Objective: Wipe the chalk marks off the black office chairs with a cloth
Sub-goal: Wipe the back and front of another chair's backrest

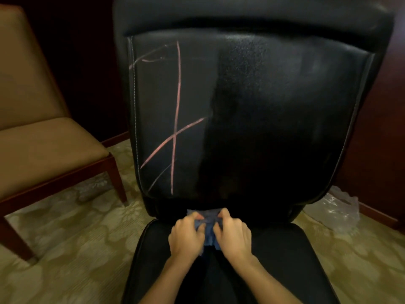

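No brand, label or readable writing shows anywhere, only scribble: pink chalk marks [176, 119] run down the left half of the black chair [274, 106] backrest, one long near-vertical stroke crossed low down by a slanting line, a shorter slanting stroke beneath it, and fainter, smudgier lines up near the top left by the stitched seam. The right half of the backrest is glossy and dark, with a hazy sheen and no strokes that can be made out. The leather looks grained, with a padded headrest band across the top. Down at the crease where backrest meets seat sits the cloth [209, 229], blue, crumpled and bunched, lying on the rear of the seat. Both hands are on it: the left hand [186, 235] has its fingers curled into the fabric from the left, the right hand [233, 234] has its fingers bent over the cloth from the right, so each grip is grasping the cloth, the two hands nearly touching with the blue showing between them. Bare forearms reach in from the bottom edge. To the left stands a tan chair [43, 145] with dark red wooden legs, apart from the black one. The patterned carpet [76, 249] is pale green-gold, and a crinkled clear plastic bag [335, 209] lies on it at right, near a dark wood baseboard.
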Tool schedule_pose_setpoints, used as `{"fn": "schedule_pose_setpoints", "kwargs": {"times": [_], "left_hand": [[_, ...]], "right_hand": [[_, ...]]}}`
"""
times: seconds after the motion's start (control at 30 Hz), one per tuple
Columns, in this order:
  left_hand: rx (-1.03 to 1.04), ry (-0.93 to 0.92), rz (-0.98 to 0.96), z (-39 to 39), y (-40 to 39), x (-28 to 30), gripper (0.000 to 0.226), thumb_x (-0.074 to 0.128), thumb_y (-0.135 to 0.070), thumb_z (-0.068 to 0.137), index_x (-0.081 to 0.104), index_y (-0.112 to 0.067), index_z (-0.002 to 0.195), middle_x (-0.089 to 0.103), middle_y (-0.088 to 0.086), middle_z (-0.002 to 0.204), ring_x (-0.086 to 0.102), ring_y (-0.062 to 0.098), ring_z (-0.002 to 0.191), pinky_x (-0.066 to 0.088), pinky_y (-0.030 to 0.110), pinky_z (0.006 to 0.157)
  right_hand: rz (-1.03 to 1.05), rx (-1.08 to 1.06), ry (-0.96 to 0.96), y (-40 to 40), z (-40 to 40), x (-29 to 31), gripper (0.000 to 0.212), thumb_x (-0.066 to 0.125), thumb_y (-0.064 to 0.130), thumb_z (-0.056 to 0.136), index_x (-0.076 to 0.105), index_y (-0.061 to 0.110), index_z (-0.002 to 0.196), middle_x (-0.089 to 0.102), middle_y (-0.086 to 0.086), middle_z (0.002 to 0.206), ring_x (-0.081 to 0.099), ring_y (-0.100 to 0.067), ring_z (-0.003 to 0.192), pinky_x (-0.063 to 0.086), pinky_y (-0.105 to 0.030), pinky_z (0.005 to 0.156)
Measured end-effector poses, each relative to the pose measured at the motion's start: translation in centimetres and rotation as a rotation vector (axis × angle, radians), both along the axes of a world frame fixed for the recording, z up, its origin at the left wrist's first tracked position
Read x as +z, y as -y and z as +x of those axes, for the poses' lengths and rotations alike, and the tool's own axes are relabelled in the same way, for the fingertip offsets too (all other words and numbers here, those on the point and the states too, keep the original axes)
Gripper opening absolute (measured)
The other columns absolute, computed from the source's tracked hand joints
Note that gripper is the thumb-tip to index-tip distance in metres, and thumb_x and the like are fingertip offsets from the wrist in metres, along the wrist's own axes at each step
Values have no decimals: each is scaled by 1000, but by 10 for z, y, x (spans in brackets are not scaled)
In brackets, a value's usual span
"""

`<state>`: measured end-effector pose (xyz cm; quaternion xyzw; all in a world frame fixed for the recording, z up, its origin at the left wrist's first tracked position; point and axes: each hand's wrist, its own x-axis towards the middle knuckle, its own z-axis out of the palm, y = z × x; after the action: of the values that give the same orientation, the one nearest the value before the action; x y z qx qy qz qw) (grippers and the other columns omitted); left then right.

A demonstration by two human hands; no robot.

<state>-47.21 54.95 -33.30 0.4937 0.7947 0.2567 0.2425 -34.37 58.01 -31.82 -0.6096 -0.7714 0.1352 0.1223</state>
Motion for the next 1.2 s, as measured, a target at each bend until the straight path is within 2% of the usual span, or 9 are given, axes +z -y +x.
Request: {"fn": "schedule_pose_setpoints", "kwargs": {"times": [0.2, 0.37, 0.5, 0.63, 0.73, 0.8, 0.97, 1.13, 1.2], "left_hand": [[96, 111, 42, -18, 1, -7, 17, 57, -30, 92, 65, -36, 105, 69, -2, 100, 65, 23, 98, 47, 31, 72], [151, 264, 137, -31, 1, -3, 14, 60, -21, 93, 65, -33, 98, 69, -5, 89, 67, 15, 87, 51, 28, 72], [225, 372, 403, -39, -1, 11, 16, 64, -16, 91, 63, -28, 82, 67, -5, 70, 67, 12, 69, 57, 44, 70], [268, 336, 634, -26, 7, 46, 13, 66, -18, 92, 61, -26, 85, 66, -9, 71, 64, 4, 68, 54, 36, 65], [250, 217, 827, -24, 4, 90, 1, 62, -24, 92, 63, -23, 92, 67, -8, 79, 66, 12, 75, 54, 39, 69], [260, 130, 901, -28, -6, 129, 8, 60, -27, 90, 64, -22, 94, 69, -3, 81, 67, 21, 77, 53, 40, 70], [250, -63, 735, -31, -24, 203, 10, 59, -31, 94, 60, -25, 102, 69, 3, 91, 64, 33, 91, 40, 37, 66], [167, -178, 499, -22, 2, 148, 39, 57, -34, 96, 54, -32, 134, 71, 4, 110, 65, 31, 105, 47, 39, 81], [132, -169, 428, -19, 12, 122, 38, 54, -36, 97, 51, -33, 135, 70, -3, 111, 66, 22, 106, 47, 35, 80]], "right_hand": [[-1, 79, -107, 3, -14, -3, 20, 55, 29, 95, 48, 23, 113, 70, 0, 94, 68, -22, 90, 51, -36, 72], [17, 31, -308, 7, -35, -8, 15, 60, 27, 93, 51, 26, 104, 66, 3, 77, 66, -15, 72, 53, -37, 62], [153, 34, -603, 8, -51, 10, 11, 62, 17, 93, 57, 25, 97, 64, 9, 71, 63, -4, 65, 49, -22, 55], [276, 15, -772, 9, -60, 42, 14, 63, 13, 92, 60, 24, 99, 65, 11, 75, 65, -4, 68, 54, -26, 60], [398, 5, -874, 5, -64, 87, 25, 66, 8, 89, 58, 31, 97, 63, 14, 72, 63, 2, 68, 47, -12, 60], [486, 1, -913, -6, -69, 127, 21, 67, 7, 87, 62, 25, 96, 62, 12, 69, 61, 3, 66, 40, -5, 59], [524, 69, -875, -32, -71, 189, 7, 65, 13, 88, 60, 17, 91, 62, 7, 65, 60, -7, 63, 44, -17, 56], [363, -21, -751, -15, -54, 112, 25, 56, 40, 81, 61, 18, 93, 70, -2, 73, 69, -21, 68, 55, -41, 63], [283, -31, -713, -1, -47, 86, 17, 60, 36, 86, 62, 20, 94, 70, 0, 74, 68, -14, 66, 56, -43, 63]]}}
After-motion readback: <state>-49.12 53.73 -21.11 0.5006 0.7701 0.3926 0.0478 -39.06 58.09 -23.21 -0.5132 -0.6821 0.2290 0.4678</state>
